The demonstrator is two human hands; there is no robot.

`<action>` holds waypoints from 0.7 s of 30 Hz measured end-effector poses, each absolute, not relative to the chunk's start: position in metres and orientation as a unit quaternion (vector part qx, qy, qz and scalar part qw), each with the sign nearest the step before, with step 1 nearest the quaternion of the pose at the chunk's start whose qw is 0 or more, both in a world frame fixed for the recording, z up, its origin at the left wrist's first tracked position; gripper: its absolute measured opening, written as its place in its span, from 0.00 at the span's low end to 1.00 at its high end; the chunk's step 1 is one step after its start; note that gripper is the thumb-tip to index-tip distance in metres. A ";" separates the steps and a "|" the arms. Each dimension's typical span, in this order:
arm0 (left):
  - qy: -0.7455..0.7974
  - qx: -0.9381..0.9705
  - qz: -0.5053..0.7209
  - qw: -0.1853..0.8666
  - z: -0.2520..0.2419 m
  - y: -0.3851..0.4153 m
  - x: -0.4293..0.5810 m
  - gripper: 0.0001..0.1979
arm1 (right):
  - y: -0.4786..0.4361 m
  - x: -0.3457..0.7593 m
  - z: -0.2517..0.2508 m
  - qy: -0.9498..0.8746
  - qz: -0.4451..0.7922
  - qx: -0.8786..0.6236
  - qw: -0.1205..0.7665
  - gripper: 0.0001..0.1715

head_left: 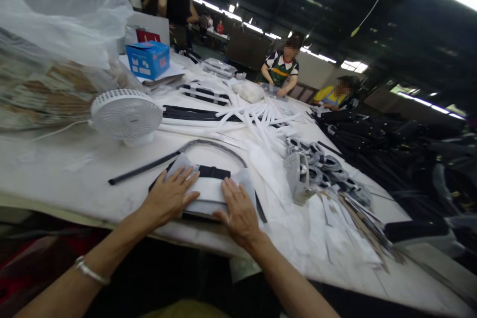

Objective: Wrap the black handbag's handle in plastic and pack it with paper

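Note:
A flat black piece wrapped with white and translucent sheet, perhaps a bag (208,190), lies near the table's front edge. My left hand (169,196) rests flat on its left side, fingers spread over the translucent sheet. On its right side lies my right hand (238,208), palm down, with the fingers stretched out and the thumb apart. A black strap (145,166) curves behind the piece and reaches out to the left. The underside of the piece is hidden.
A white fan (126,114) stands at the left, beside a plastic-covered stack (44,79) and a blue box (149,59). White strips (257,119) lie ahead. To the right are a tape dispenser (297,176), coiled straps (324,164) and paper sheets (343,228). Co-workers (281,67) work across the table.

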State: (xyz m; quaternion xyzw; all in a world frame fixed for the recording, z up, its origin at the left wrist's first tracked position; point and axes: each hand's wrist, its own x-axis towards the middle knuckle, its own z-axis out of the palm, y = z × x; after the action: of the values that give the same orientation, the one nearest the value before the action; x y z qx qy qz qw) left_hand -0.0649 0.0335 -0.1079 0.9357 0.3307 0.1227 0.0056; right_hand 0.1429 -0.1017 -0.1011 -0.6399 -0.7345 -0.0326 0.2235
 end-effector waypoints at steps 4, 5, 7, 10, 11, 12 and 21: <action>0.346 0.934 0.089 0.005 -0.095 0.029 -0.065 0.24 | -0.130 0.171 -0.064 -0.673 -0.027 -0.641 0.368 0.28; 0.343 0.934 0.094 -0.004 -0.092 0.027 -0.064 0.24 | -0.145 0.178 -0.061 -0.654 -0.036 -0.651 0.384 0.26; 0.320 0.940 0.116 -0.022 -0.087 0.024 -0.060 0.26 | -0.179 0.190 -0.067 -0.635 -0.053 -0.676 0.370 0.23; 0.244 0.960 0.138 -0.008 -0.087 0.019 -0.049 0.33 | -0.233 0.201 -0.100 -0.625 -0.068 -0.723 0.287 0.25; 0.220 0.966 0.139 0.008 -0.088 0.019 -0.044 0.35 | -0.247 0.204 -0.114 -0.622 -0.065 -0.738 0.255 0.28; 0.203 0.969 0.137 0.026 -0.091 0.019 -0.039 0.38 | -0.259 0.207 -0.127 -0.623 -0.060 -0.748 0.220 0.33; 0.183 0.970 0.145 0.071 -0.115 0.024 -0.019 0.26 | -0.255 0.252 -0.153 -0.646 -0.063 -0.753 0.109 0.38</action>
State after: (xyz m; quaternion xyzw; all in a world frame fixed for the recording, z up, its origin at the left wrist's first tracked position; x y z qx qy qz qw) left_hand -0.0187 0.0242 -0.1151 0.9698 0.1830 0.1445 0.0714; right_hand 0.2521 -0.2551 -0.1526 -0.7526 -0.6463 -0.0632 0.1086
